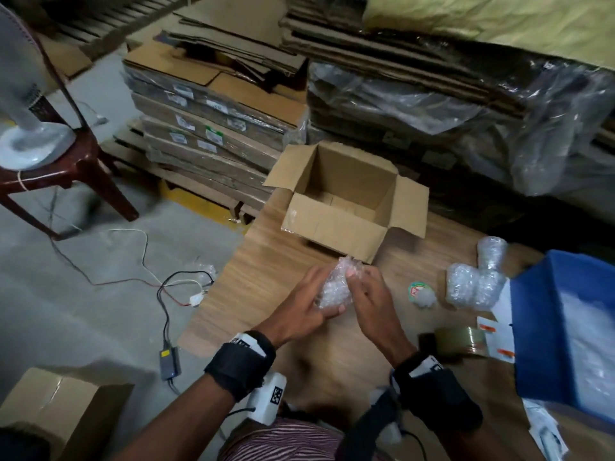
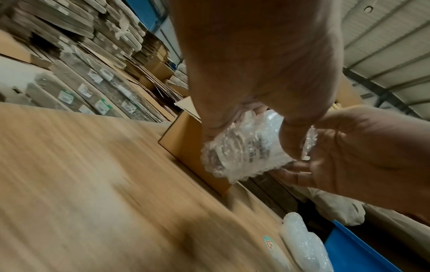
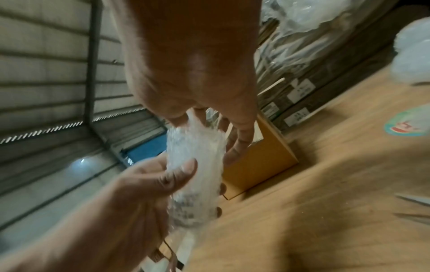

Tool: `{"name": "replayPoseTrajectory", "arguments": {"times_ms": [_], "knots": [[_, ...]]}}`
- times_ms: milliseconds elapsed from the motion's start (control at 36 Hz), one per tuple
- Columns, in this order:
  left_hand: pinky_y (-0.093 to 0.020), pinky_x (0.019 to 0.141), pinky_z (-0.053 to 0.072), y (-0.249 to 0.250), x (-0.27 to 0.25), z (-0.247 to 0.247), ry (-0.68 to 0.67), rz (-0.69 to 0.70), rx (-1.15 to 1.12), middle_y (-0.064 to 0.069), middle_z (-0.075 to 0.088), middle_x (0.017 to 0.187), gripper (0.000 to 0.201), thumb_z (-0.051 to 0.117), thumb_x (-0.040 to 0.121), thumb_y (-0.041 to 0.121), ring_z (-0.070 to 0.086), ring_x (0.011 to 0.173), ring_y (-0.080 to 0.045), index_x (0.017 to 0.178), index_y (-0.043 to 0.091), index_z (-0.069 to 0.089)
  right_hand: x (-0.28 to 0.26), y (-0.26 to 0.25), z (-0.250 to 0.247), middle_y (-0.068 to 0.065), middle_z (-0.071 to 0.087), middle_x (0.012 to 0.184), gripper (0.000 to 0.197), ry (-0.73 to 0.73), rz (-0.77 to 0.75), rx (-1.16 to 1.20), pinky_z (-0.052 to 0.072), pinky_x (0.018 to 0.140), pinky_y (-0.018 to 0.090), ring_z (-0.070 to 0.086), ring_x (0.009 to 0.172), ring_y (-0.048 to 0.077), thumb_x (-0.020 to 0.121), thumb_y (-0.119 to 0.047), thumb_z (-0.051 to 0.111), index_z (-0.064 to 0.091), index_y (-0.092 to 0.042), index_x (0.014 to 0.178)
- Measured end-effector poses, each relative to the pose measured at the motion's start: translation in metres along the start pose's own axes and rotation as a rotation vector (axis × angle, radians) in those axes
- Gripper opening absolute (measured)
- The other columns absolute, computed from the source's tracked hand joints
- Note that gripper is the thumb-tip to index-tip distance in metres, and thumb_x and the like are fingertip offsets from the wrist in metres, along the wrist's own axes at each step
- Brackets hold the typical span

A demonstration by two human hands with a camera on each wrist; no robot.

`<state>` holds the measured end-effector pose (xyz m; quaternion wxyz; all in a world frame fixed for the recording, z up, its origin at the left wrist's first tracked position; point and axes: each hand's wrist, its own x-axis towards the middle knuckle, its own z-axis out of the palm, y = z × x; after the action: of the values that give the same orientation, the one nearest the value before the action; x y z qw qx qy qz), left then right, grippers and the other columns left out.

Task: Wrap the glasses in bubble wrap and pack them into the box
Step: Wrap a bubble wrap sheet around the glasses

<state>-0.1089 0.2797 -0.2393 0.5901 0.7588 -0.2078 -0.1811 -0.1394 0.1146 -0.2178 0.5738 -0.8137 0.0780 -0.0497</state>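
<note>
A glass rolled in bubble wrap (image 1: 336, 287) (image 2: 246, 147) (image 3: 197, 171) is held above the wooden table (image 1: 266, 277), just in front of the open cardboard box (image 1: 342, 201). My left hand (image 1: 316, 301) grips its lower body, thumb on one side and fingers round the other. My right hand (image 1: 362, 287) pinches the loose wrap at its upper end. The box (image 2: 186, 139) (image 3: 260, 160) looks empty inside. Other wrapped glasses (image 1: 476, 281) (image 2: 302, 241) lie at the table's right.
A blue bin (image 1: 565, 327) holding bubble wrap stands at the right edge, a roll of brown tape (image 1: 462, 341) beside it. A round sticker (image 1: 417, 289) lies on the table. Stacks of flat cartons (image 1: 213, 118) rise behind. Cables (image 1: 166, 287) and a closed box (image 1: 56, 410) are on the floor at left.
</note>
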Motion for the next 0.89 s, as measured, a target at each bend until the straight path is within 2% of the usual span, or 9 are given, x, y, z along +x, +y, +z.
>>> {"name": "replayPoseTrajectory", "arguments": {"times_ms": [111,222,361,444,500,639,778,833,889], "knots": [[-0.033,0.104,0.048,0.008,0.008,0.009,-0.037,0.071,0.112,0.007,0.048,0.137,0.073,0.076,0.089,0.022,0.052,0.124,-0.006,0.152,0.028,0.039,0.006,0.011,-0.026,0.001,0.07,0.121,0.031,-0.023,0.074,0.113,0.055,0.09,0.03,0.07,0.106,0.01,0.094,-0.016,0.069,0.073,-0.025,0.123],[-0.031,0.101,0.049,0.018,0.016,0.022,-0.072,0.11,0.152,0.008,0.049,0.139,0.071,0.075,0.089,0.024,0.055,0.121,-0.007,0.151,0.028,0.04,0.0,0.011,-0.047,-0.005,0.073,0.111,0.029,0.13,-0.109,-0.145,0.056,0.085,0.023,0.069,0.098,0.004,0.09,-0.016,0.072,0.076,-0.026,0.116],[-0.027,0.106,0.045,0.03,0.026,0.038,-0.08,0.096,0.115,0.019,0.046,0.14,0.075,0.075,0.089,0.028,0.05,0.126,0.003,0.15,0.044,0.035,-0.014,0.005,-0.056,-0.001,0.071,0.121,0.027,0.191,-0.297,-0.319,0.047,0.102,0.023,0.064,0.114,0.009,0.1,-0.015,0.055,0.072,-0.011,0.121],[-0.027,0.111,0.043,0.038,0.033,0.046,-0.087,0.101,0.033,0.01,0.048,0.143,0.071,0.073,0.09,0.031,0.049,0.132,-0.002,0.152,0.029,0.04,-0.021,0.006,-0.066,0.002,0.056,0.146,0.045,0.016,-0.29,-0.361,0.033,0.118,0.026,0.045,0.14,0.007,0.108,-0.029,0.036,0.058,-0.009,0.142],[-0.026,0.109,0.045,0.041,0.036,0.05,-0.109,0.09,-0.008,0.007,0.048,0.142,0.072,0.074,0.089,0.032,0.05,0.131,-0.005,0.152,0.028,0.04,-0.023,0.008,-0.073,0.004,0.049,0.151,0.05,-0.034,-0.294,-0.333,0.029,0.119,0.025,0.04,0.143,0.008,0.108,-0.031,0.031,0.056,-0.009,0.144],[-0.016,0.096,0.047,0.043,0.038,0.065,-0.15,0.051,-0.038,0.011,0.046,0.142,0.07,0.076,0.09,0.025,0.051,0.123,0.004,0.146,0.04,0.037,-0.011,0.0,-0.099,-0.004,0.053,0.116,0.023,0.025,-0.159,-0.166,0.039,0.099,0.011,0.055,0.11,-0.006,0.103,-0.017,0.058,0.078,-0.009,0.093],[-0.003,0.097,0.037,0.046,0.038,0.077,-0.187,0.057,0.044,0.02,0.037,0.148,0.074,0.074,0.093,0.027,0.039,0.131,0.013,0.151,0.041,0.031,0.005,0.007,-0.116,-0.01,0.073,0.081,0.015,0.04,0.073,-0.118,0.047,0.073,0.018,0.067,0.083,0.004,0.084,-0.019,0.082,0.08,-0.026,0.071],[-0.007,0.097,0.04,0.048,0.039,0.081,-0.207,0.047,0.018,0.022,0.039,0.145,0.07,0.073,0.094,0.025,0.041,0.127,0.015,0.145,0.05,0.032,0.005,0.005,-0.116,-0.011,0.075,0.073,0.01,0.092,0.081,-0.113,0.051,0.069,0.023,0.07,0.075,0.006,0.081,-0.02,0.084,0.082,-0.022,0.072],[-0.025,0.1,0.05,0.049,0.041,0.084,-0.195,0.005,-0.069,0.015,0.047,0.141,0.064,0.072,0.094,0.023,0.052,0.124,0.004,0.139,0.053,0.038,0.002,0.004,-0.117,-0.011,0.076,0.077,0.007,0.134,0.045,-0.13,0.053,0.071,0.024,0.071,0.076,0.005,0.086,-0.024,0.081,0.083,-0.021,0.079]]}}
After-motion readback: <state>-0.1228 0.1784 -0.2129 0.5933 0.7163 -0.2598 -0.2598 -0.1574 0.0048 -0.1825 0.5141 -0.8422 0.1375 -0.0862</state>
